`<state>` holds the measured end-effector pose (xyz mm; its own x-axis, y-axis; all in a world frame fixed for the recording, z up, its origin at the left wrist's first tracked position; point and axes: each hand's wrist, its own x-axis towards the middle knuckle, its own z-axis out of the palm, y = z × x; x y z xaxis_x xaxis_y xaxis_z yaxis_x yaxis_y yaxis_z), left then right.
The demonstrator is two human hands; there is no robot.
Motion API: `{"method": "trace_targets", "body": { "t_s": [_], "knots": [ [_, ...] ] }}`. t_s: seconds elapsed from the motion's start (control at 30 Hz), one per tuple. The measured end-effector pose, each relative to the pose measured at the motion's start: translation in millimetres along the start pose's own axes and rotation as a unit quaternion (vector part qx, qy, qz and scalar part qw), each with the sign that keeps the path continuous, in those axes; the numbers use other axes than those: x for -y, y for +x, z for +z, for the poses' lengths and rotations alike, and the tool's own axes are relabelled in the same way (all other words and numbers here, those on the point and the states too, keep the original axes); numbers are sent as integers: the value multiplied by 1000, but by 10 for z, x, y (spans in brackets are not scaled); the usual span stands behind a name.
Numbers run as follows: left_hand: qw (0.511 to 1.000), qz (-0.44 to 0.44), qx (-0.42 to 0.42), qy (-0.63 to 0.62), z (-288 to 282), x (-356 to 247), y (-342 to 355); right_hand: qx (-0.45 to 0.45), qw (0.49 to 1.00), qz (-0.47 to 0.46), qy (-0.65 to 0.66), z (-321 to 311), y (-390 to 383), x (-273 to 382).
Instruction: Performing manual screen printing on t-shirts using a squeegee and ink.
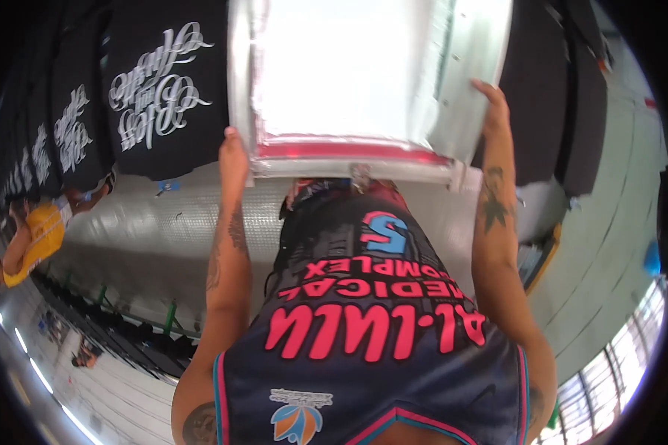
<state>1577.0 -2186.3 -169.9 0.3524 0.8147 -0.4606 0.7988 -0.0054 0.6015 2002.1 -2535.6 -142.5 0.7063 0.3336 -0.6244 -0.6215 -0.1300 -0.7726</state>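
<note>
Screen-printing frame (349, 169) clasped at opposite side rails (240, 89) by left grip (234, 157) and right grip (495, 107), probably for balance, near black printed fabric (189, 141).

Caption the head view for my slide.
Left hand and right hand gripping a silvery frame near white-printed black fabric.
</note>
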Motion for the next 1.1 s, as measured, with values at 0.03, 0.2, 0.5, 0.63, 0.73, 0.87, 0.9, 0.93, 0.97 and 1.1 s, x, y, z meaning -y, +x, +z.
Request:
{"method": "trace_targets", "body": {
  "t_s": [0.03, 0.2, 0.5, 0.63, 0.73, 0.87, 0.9, 0.93, 0.97, 1.1],
  "knots": [
    [995, -30, 6, -98, 17, 68, 28, -1, 998, -42, -53, 211, -88, 195],
    [857, -181, 274, -398, -170, -122, 372, 96, 881, -168, -432, 1084, 108, 1165],
    [902, 407, -95, 106, -279, -1238, 953, 60, 519, -484, -702, 1892, 975, 833],
    [854, 461, -144, 193, 25, -1608, 723, -18, 474, -528, -704, 1734, 277, -318],
    [805, 484, -52, 340, 55, -1430, 611, 37, 521, -565, -639, 1492, -350, -445],
    [792, 566, 18, 227, -248, -1314, -81, -99, 567, -410, -708, 718, -1364, 154],
    [805, 551, 27, 216, -302, -1241, -236, -104, 573, -407, -704, 596, -1454, 77],
    [818, 535, 37, 206, -355, -1161, -387, -59, 598, -385, -700, 488, -1526, -38],
    [813, 542, 38, 210, -404, -1094, -498, -18, 620, -365, -694, 414, -1576, -129],
    [844, 488, 61, 213, -439, -847, -856, -16, 663, -386, -641, 355, -1890, -476]
  ]
}}
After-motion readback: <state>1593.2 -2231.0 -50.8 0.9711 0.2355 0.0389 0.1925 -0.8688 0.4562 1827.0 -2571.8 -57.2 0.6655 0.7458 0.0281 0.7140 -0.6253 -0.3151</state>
